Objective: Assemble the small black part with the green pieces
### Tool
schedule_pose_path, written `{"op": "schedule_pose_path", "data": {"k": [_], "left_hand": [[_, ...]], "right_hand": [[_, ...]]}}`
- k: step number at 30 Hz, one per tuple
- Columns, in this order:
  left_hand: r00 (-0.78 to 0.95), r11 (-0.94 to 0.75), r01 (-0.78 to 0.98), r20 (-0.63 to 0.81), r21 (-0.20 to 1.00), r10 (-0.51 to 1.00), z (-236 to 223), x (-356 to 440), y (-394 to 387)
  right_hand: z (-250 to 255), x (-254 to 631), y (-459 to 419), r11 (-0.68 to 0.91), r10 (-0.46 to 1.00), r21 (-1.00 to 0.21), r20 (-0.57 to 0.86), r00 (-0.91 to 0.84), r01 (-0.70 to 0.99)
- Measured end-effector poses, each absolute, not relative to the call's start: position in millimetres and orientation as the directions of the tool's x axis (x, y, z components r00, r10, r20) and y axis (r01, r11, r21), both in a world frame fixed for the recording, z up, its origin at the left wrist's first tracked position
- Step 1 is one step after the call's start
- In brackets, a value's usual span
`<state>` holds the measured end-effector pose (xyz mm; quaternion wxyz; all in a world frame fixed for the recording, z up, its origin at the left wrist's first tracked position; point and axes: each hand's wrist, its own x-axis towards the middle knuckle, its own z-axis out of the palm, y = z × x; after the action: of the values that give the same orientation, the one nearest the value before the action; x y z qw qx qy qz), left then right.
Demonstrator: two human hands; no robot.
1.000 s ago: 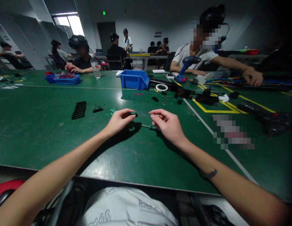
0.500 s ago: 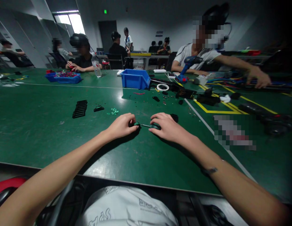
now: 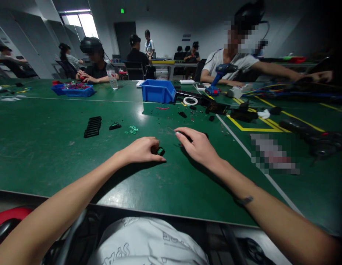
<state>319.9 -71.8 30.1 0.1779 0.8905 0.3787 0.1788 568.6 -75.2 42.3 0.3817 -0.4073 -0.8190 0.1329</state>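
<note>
Green surface [image 3: 49,147] spans view. Blue bin [image 3: 157,91] far centre; co-worker's blue power tool [image 3: 219,75] beyond, right. Stack of black strips [image 3: 93,127] left of centre, well apart from hands.

Left hand [image 3: 142,150] rests on surface, fingers [image 3: 157,159] curled, pinning small green-black connector [image 3: 160,151] at fingertips.

Right hand [image 3: 197,145] just right of it, fingers bent around dark screwdriver handle [image 3: 205,135]; thin shaft [image 3: 171,130] pokes out past fingertips, lifted off connector.
</note>
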Motion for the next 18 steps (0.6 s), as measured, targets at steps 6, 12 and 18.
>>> {"op": "schedule_pose_path", "data": {"k": [6, 12, 18], "left_hand": [[0.711, -0.606, 0.518, 0.091, 0.603, 0.697, 42, 311, -69], [0.741, -0.597, 0.453, 0.093, 0.663, 0.665, 40, 313, -69], [0.737, -0.628, 0.441, 0.141, 0.642, 0.661, 30, 320, -71]], "right_hand": [[36, 568, -75, 0.535, 0.835, -0.592, 0.478, -0.272, 0.602], [30, 569, -70, 0.514, 0.849, -0.680, 0.491, -0.196, 0.523], [37, 569, -72, 0.616, 0.756, -0.579, 0.624, -0.196, 0.534]]}}
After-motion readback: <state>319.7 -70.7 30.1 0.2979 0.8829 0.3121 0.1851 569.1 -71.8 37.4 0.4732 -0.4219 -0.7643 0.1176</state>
